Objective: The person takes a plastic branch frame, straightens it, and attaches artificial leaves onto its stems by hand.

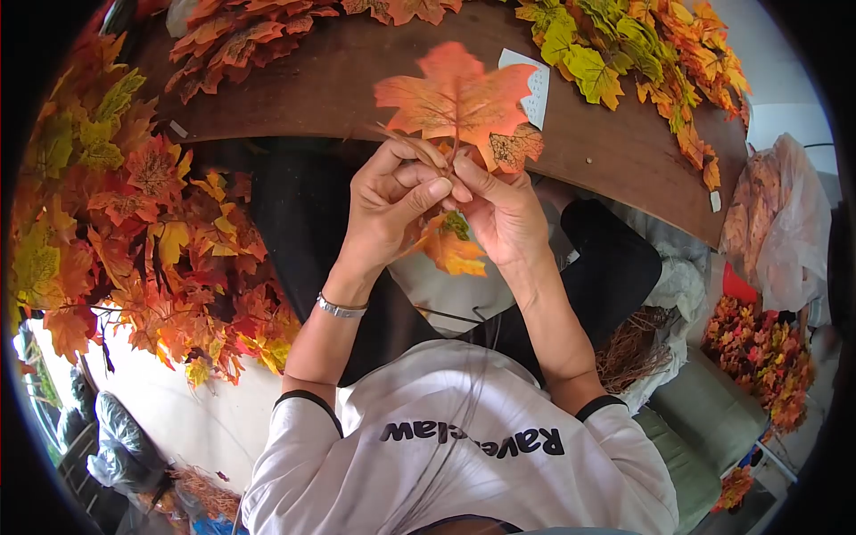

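Note:
Both hands meet in front of my chest, near the table edge. My right hand pinches the stem of an orange artificial maple leaf, which stands upright above the fingers. A smaller, dark-speckled orange leaf shows just behind that hand. Pressed against it, my left hand has its thumb and fingers closed on a thin brown stem. Below the two hands hangs a yellow-orange leaf; where its stem joins is hidden by the fingers.
A brown table curves ahead. Artificial leaf bunches crowd the left, and yellow-green ones lie at back right. A white paper slip rests behind the leaf. Brown stems and a clear plastic bag are at right.

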Tool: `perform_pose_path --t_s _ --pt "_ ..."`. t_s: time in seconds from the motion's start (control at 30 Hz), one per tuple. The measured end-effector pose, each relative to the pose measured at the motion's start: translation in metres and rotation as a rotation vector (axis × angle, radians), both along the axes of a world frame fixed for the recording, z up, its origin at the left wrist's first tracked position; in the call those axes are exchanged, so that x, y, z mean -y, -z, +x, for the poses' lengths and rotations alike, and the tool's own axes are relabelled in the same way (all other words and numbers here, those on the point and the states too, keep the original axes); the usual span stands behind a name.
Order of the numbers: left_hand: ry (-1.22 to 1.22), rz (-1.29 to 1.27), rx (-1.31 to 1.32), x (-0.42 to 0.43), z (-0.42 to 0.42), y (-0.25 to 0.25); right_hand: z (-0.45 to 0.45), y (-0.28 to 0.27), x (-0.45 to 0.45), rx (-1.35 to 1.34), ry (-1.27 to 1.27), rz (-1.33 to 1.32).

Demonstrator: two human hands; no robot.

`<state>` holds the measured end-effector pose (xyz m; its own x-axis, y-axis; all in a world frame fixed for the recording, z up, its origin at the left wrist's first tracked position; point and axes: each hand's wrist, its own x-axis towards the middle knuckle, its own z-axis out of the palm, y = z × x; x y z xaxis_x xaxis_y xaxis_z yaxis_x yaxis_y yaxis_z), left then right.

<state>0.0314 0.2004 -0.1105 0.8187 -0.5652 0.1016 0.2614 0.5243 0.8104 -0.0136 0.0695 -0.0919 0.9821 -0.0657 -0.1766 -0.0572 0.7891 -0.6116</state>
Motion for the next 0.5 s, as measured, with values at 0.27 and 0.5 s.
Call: perform_pose_path --t_s 0.27,0.5 --pt "0.084 0.004 -0.082 -0.001 0.0 -0.001 0.001 0.01 0.018 0.005 -0.163 -0.067" --pt "0.032 0.295 0.05 -0.002 0.011 -0.015 0.009 0.017 0.019 0.004 -0.113 -0.172"
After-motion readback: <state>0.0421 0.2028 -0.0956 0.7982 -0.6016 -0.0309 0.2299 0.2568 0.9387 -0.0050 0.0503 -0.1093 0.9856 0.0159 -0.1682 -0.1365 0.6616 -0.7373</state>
